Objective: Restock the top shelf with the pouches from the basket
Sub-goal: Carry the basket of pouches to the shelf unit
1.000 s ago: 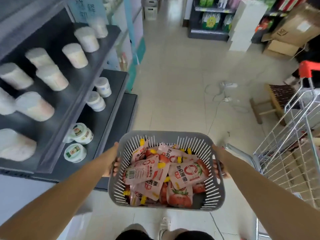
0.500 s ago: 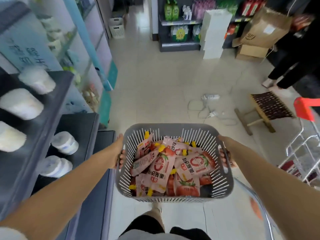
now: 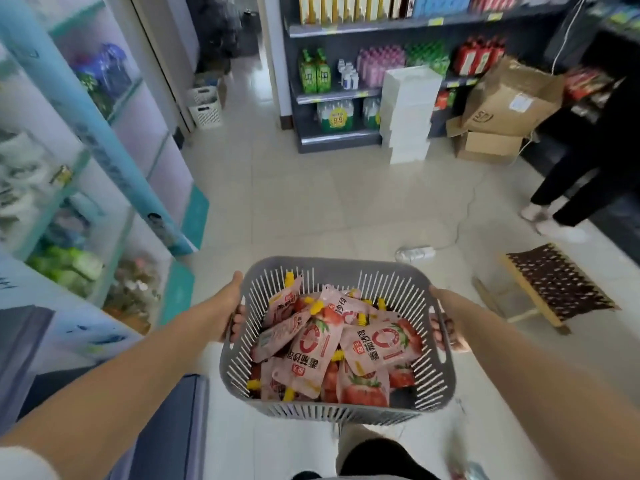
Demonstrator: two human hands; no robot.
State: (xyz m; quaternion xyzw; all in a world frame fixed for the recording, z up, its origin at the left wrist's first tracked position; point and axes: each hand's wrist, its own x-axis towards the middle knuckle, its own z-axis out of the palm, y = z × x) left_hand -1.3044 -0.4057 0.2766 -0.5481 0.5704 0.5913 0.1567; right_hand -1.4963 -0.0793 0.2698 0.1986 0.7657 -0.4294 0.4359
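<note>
At the far left stands a pale glass-fronted cabinet [image 3: 90, 161] with a teal frame, its corner jutting toward the aisle; below it a dark blue-grey surface [image 3: 173, 427] lies close under the left forearm. The left hand [image 3: 227, 313] clamps the left rim of the grey slotted basket [image 3: 332, 410], its fingers [image 3: 239, 318] curled through the side handle and closed on it. The pouches [image 3: 332, 344], pink with tomato pictures and yellow caps, lie heaped loose inside the basket, none taken out yet. The right hand [image 3: 446, 323] mirrors the grip, fingers hooked through the right handle slot and shut around it. Holding both sides likely keeps the load level so nothing slides out while the basket is carried at waist height.

No top shelf to be filled can be picked out from here, so restocking seems not to have begun. Ahead the tiled floor [image 3: 329, 209] is open, though a white power strip [image 3: 415, 253] with its cord lies just beyond the basket, and a low woven stool [image 3: 554, 285] sits to the right. Another person's legs [image 3: 568, 188] stand near cardboard boxes [image 3: 502, 109] at far right
</note>
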